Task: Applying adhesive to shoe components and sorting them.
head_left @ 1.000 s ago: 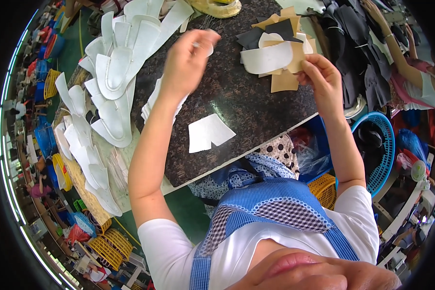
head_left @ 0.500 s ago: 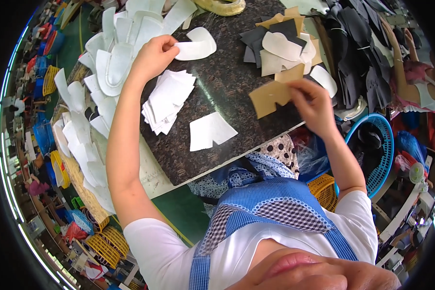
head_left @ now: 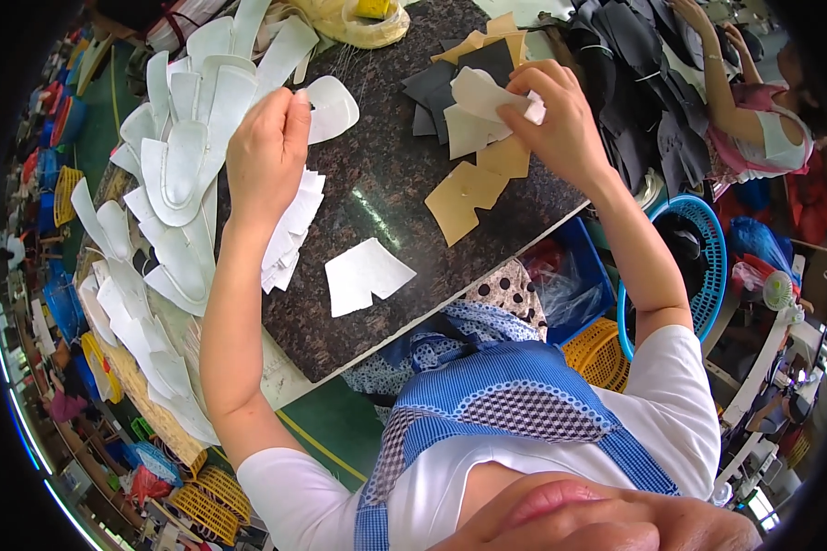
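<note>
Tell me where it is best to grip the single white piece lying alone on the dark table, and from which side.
Probably by its pointed right corner, coming from the right. The white piece lies flat on the table, apart from the stack below the left hand, so a corner must be lifted first. The right hand is busy with another white piece.

Shoe-making workshop: dark stone tabletop heaped with white cut sole pieces at 10 o'clock, black leather pieces at 1 o'clock, plastic baskets below.
</note>
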Tool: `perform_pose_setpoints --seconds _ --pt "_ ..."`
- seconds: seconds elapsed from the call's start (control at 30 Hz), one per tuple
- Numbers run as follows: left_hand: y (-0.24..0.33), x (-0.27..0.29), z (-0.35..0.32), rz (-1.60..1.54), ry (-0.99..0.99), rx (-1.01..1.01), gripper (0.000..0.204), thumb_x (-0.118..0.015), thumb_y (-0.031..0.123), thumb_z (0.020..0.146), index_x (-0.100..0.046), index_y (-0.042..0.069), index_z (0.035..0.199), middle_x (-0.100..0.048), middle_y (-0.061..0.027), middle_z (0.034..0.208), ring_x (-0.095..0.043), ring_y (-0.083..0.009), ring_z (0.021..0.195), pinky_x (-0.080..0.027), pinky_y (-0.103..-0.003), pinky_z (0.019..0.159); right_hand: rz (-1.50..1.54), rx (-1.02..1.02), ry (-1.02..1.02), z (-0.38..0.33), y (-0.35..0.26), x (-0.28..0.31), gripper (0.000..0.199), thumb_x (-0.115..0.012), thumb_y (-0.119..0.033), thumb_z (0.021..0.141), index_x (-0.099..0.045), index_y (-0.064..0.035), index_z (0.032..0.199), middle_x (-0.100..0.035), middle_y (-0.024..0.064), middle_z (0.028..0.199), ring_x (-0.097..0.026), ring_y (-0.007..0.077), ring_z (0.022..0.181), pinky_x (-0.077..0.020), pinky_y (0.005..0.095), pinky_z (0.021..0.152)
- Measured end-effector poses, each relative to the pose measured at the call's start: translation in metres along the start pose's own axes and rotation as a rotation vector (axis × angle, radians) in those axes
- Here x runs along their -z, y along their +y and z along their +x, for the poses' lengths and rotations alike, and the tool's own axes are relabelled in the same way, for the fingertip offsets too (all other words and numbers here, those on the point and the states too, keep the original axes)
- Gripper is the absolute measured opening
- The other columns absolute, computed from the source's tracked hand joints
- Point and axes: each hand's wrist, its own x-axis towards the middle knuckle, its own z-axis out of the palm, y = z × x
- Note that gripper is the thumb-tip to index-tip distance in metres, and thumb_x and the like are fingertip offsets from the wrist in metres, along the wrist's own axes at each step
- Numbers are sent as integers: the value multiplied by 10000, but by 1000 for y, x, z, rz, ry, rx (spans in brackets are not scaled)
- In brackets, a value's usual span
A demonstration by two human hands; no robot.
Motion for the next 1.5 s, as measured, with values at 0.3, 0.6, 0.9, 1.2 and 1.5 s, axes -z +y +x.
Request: perform_pose_setpoints --seconds 0.3,0.6,0.9,1.2,1.5 --pt "45 -13 -47 -411 -302 -215 181 -640 177 902 -593 13 840 -616 -123 755 -625 -295 702 -491 -382 622 363 -36 -7 51 -37 4 142 -717 -118 822 -650 -58 932 -631 39 719 -600 119 688 -474 278 603" --pt "57 10 -90 -589 -290 -231 355 -700 177 867 -487 32 622 -486 -116 598 -524 -310 568 -400 -409 524 173 451 241 122 -123 -99 125 -700 -93 818 -642 -92 928 -672 23 827 -656 175 681 -514 282 648" --pt "46 32 -129 -649 -232 -65 108 -624 13 842 -520 35 823 -534 -100 730 -550 -310 650 -438 -404 569 376 453 -106 87 -96 -73 317 -679 -116 755 -686 -57 1066 -681 93 1020 -622 290 981 -513 390 886" --pt "54 22 -124 -789 -257 87 277 -646 84 900 -500 -2 681 -480 -109 615 -500 -281 554 -375 -365 507 935 -245 -20 76 -46 5 114 -608 -81 950 -615 20 1001 -614 0 848 -570 65 751 -471 214 683" --pt "84 14 -118 -746 -278 -52 215 -655 70 876 -505 18 731 -520 -110 665 -519 -283 563 -409 -360 526 431 437 -335 88 -166 -131 501 -706 -157 814 -559 -89 1287 -655 164 1110 -616 330 1071 -505 433 939"
